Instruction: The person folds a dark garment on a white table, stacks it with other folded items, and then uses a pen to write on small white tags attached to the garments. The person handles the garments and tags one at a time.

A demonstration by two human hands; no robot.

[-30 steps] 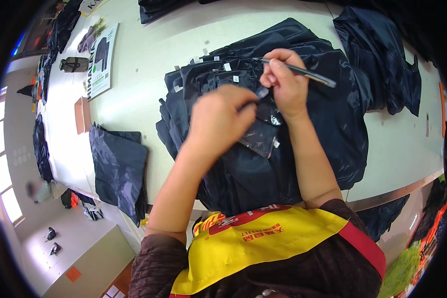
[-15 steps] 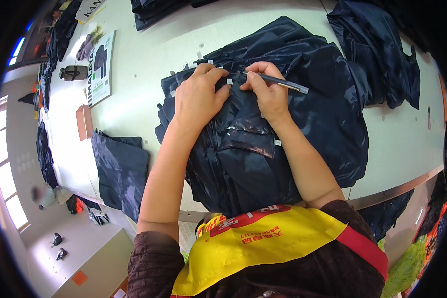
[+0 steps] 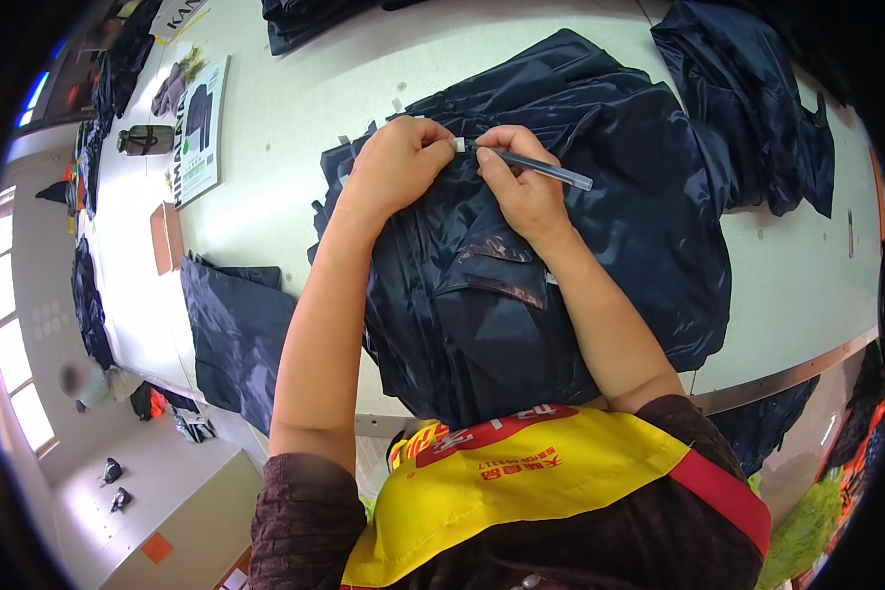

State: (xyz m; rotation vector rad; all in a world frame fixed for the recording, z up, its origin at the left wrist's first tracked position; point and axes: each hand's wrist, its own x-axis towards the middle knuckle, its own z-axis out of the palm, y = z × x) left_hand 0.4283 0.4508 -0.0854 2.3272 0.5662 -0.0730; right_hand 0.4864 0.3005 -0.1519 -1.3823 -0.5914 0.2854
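Note:
A pile of dark navy, shiny garments (image 3: 639,226) lies on the pale table in front of me. My left hand (image 3: 398,162) rests over its far left part, thumb and forefinger pinching a small white label (image 3: 459,145). Close by on the right, my right hand (image 3: 526,187) grips a pen (image 3: 551,172) with a clear barrel, its tip pointing left at the label. More small white tags stick out along the pile's left edge. Below the hands lies a dark pocket-like flap (image 3: 497,265) with a glossy surface.
Folded dark fabric (image 3: 236,329) lies left of the pile, by a small brown box (image 3: 166,239). Farther off are a printed card (image 3: 202,133) and a dark bottle-like object (image 3: 146,143). Another dark garment heap (image 3: 747,108) sits at the right. The table's metal edge (image 3: 777,379) runs near me.
My left hand has moved slightly right and now pinches the white label. My right hand has shifted a little, bringing the pen tip to the label.

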